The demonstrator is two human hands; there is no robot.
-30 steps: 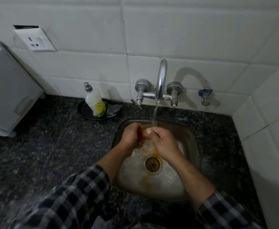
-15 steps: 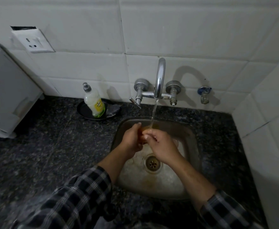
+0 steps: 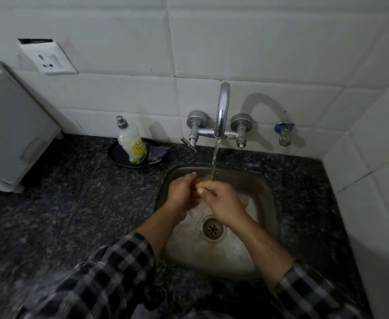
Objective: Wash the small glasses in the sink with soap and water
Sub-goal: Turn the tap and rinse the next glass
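Curling round a small glass, left hand and right hand are clasped together; the glass is held under the stream from the tap, above the sink, unchanged from earlier.

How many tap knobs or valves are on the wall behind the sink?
3: a chrome knob left of the spout, another chrome knob right of it, and a small blue-handled valve farther right. None looks hidden.
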